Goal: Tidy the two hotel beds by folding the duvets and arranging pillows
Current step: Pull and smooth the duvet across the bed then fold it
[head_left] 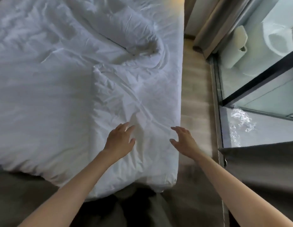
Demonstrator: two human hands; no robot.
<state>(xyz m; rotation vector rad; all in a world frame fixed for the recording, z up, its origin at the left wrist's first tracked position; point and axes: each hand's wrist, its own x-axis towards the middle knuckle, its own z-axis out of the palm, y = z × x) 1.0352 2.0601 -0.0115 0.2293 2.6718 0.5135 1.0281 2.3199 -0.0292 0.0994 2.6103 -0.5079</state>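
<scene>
Fingers (pixel 127 126) of both hands were spread loosely, holding nothing. The left hand (pixel 119 141) and right hand (pixel 183 139) hung over the rumpled duvet (pixel 126 95), near right.

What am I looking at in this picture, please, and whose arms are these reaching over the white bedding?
There is no machine here. A person wears one wide-angle camera on the head, so the single picture looks forward and down along their own bare arms. The left hand and the right hand are both open with fingers spread, and neither holds anything. They reach over a rumpled white duvet, which has a thick layer folded over on its right side. I cannot tell whether the palms touch the cloth. To the right of it runs a strip of floor, then curtains and a glass panel.
</scene>
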